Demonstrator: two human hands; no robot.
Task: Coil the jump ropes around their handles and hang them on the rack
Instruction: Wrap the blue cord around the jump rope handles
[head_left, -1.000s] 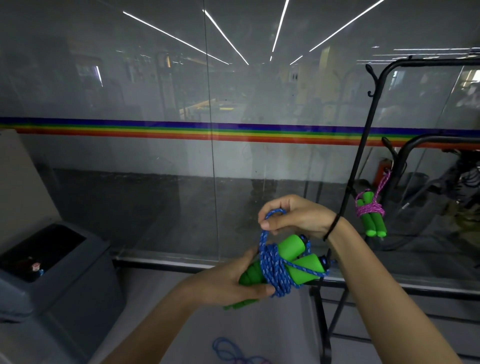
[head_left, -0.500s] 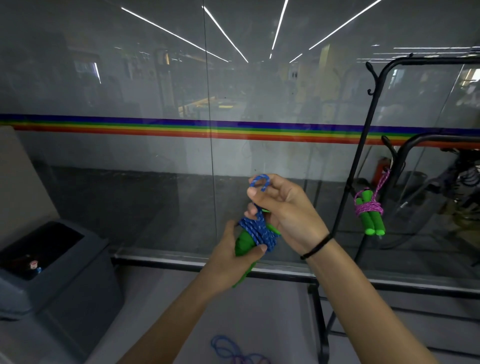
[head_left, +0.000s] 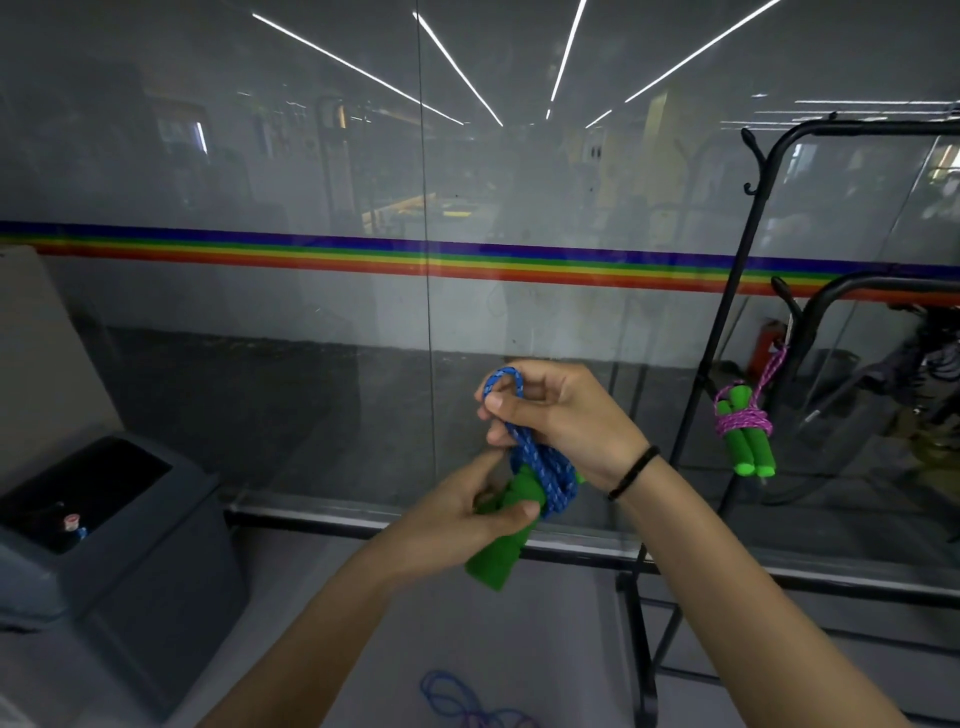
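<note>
A blue jump rope (head_left: 540, 467) is wound around its two green foam handles (head_left: 501, 551), held in front of me at chest height. My left hand (head_left: 467, 512) grips the handles from the left. My right hand (head_left: 561, 415) pinches a small loop of the blue rope above the bundle. A pink-purple jump rope (head_left: 740, 421), coiled around green handles, hangs from a hook on the black metal rack (head_left: 727, 312) at the right.
A glass wall with a rainbow stripe (head_left: 363, 249) stands right ahead. A grey bin (head_left: 130, 545) sits at the lower left. More loose rope (head_left: 457, 701) lies on the floor near my feet. The rack's base (head_left: 639, 649) stands close on the right.
The bundle turned from lying sideways to pointing down and left, and rose a little. My right hand lifted the blue loop above the handles.
</note>
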